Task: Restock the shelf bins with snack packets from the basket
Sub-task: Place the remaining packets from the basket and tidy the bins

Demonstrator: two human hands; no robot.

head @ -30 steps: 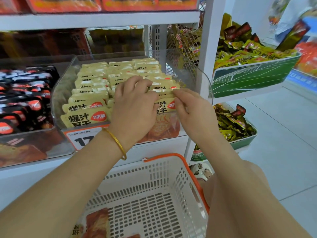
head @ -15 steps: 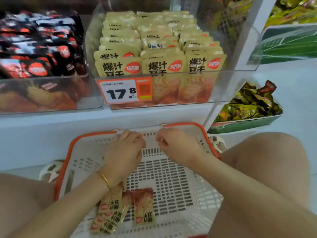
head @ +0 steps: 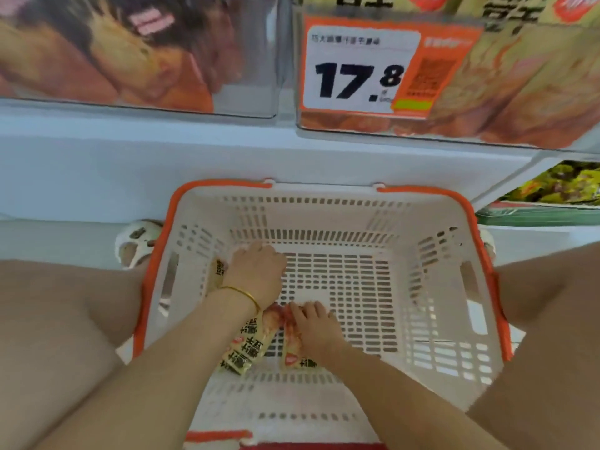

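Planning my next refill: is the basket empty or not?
Nearly empty: the basket holds a few snack packets, under the left hand and right hand.

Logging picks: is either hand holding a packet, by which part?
Cannot tell: left hand covers the far packet; right hand touches the near packet at its red end; no grip shows.

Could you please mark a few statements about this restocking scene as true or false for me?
1. The left hand and the right hand are both inside the basket. True.
2. The price tag reads 12.5. False: it reads 17.8.
3. The basket is piled full to the top. False: only a few snack packets lie on its floor.
4. A gold bangle sits on the left wrist. True.
5. The basket's rim is blue. False: it is orange.
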